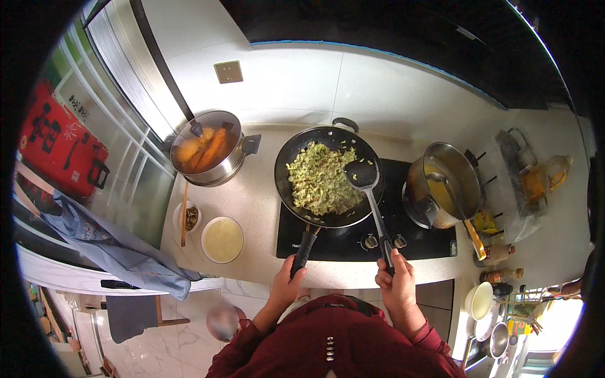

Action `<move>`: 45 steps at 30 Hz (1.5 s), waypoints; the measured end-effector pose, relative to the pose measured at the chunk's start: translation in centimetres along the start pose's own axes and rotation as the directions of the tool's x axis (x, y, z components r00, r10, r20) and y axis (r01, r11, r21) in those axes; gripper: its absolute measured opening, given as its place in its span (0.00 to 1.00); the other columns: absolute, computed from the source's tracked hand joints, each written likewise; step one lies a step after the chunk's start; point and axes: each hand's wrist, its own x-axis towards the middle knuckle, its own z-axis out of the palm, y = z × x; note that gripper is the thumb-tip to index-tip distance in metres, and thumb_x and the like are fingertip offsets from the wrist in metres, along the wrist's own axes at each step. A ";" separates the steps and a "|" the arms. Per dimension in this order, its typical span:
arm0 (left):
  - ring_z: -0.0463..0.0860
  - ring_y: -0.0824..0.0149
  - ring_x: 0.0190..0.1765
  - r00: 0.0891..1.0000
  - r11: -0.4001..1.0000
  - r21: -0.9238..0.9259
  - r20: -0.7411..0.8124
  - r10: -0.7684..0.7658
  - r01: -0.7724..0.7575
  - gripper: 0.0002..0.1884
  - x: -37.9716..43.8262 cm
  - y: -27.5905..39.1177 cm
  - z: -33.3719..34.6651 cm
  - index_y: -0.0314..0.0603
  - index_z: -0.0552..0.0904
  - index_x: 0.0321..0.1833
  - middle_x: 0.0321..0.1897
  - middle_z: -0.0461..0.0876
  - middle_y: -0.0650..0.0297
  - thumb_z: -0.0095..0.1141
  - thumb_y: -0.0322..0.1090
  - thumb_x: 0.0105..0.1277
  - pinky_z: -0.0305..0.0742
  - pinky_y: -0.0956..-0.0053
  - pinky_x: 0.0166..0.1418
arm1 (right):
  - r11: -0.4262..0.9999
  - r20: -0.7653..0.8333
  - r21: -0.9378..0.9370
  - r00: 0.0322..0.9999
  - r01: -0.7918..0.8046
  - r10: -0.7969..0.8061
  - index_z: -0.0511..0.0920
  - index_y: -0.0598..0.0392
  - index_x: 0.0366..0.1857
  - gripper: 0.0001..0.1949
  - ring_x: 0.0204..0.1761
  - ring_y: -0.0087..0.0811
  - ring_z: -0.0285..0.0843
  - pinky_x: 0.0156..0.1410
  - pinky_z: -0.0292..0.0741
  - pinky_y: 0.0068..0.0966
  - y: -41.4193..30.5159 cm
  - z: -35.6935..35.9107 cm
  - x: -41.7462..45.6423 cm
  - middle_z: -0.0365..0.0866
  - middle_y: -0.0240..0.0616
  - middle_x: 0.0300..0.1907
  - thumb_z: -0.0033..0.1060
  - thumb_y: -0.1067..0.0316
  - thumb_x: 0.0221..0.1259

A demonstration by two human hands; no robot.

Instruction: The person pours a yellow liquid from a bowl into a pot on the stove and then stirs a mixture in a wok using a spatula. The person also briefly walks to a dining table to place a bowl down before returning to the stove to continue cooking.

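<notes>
A black wok (298, 215) sits over the left side of the gas hob (307, 245), its handle towards me. My left hand (288, 279) grips that handle. Chopped green food (321, 179), mixed with some brownish bits, lies heaped in the wok's left and middle. My right hand (397, 279) is closed around the dark handle of a spatula (375, 208). The spatula's broad head rests over the right part of the wok, with a few green scraps on it. Whether its head touches the wok's surface, I cannot tell.
Right of the wok stands a metal pot (449, 179) holding yellowish liquid and a ladle (451, 193). Left on the counter are a lidded steamer (212, 172), a bowl of pale liquid (222, 240) and a small bowl (191, 218) with chopsticks (184, 222) across it. Bottles (501, 275) line the right.
</notes>
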 end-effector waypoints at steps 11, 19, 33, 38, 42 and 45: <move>0.80 0.56 0.41 0.999 1.000 -0.014 -0.031 0.008 -0.008 0.23 0.0 -0.7 0.3 0.38 0.68 0.61 0.39 0.79 0.52 0.53 0.39 0.66 0.72 0.67 0.47 | 0.997 -0.052 -0.037 0.996 0.071 -0.073 0.70 0.53 0.40 0.08 0.16 0.16 0.55 0.20 0.55 0.15 -0.1 0.0 -0.3 0.71 0.33 0.26 0.49 0.60 0.70; 0.78 0.62 0.39 1.000 1.000 -0.028 -0.029 0.004 -0.005 0.21 0.0 -0.2 0.3 0.39 0.69 0.60 0.36 0.78 0.55 0.53 0.38 0.66 0.72 0.69 0.44 | 0.992 -0.035 -0.066 0.993 0.108 -0.110 0.69 0.51 0.38 0.08 0.16 0.15 0.53 0.20 0.54 0.14 -0.3 -0.2 -0.4 0.70 0.33 0.26 0.49 0.59 0.70; 0.80 0.53 0.42 0.999 0.999 -0.014 -0.005 -0.044 0.044 0.24 -0.6 1.6 0.5 0.37 0.68 0.61 0.41 0.79 0.49 0.53 0.41 0.66 0.73 0.64 0.46 | 0.992 -0.041 -0.062 0.993 0.107 -0.109 0.69 0.51 0.37 0.07 0.16 0.15 0.54 0.19 0.54 0.13 -0.4 -0.5 -0.6 0.70 0.33 0.26 0.48 0.60 0.70; 0.80 0.56 0.40 0.999 0.999 0.027 -0.029 0.024 -0.023 0.23 -0.5 0.6 0.6 0.37 0.68 0.61 0.40 0.79 0.50 0.53 0.41 0.66 0.74 0.64 0.43 | 0.992 -0.046 -0.053 0.992 0.115 -0.118 0.71 0.54 0.38 0.08 0.15 0.15 0.55 0.19 0.55 0.15 -0.2 -0.4 -0.5 0.70 0.31 0.24 0.49 0.61 0.70; 0.76 0.64 0.40 0.999 1.000 -0.014 -0.048 0.026 -0.027 0.22 -0.6 0.7 0.8 0.36 0.69 0.60 0.37 0.78 0.56 0.53 0.38 0.66 0.71 0.70 0.46 | 0.991 -0.040 -0.063 0.992 0.120 -0.123 0.71 0.54 0.38 0.08 0.15 0.15 0.55 0.19 0.55 0.15 -0.2 -0.3 -0.6 0.70 0.31 0.24 0.48 0.62 0.70; 0.76 0.64 0.41 0.999 0.998 -0.044 -0.041 0.036 -0.038 0.22 -0.5 0.6 0.9 0.37 0.69 0.60 0.39 0.78 0.57 0.53 0.39 0.66 0.71 0.70 0.47 | 0.990 -0.048 -0.069 0.991 0.124 -0.128 0.71 0.54 0.38 0.08 0.15 0.15 0.55 0.19 0.55 0.15 -0.1 -0.2 -0.8 0.70 0.31 0.24 0.48 0.62 0.70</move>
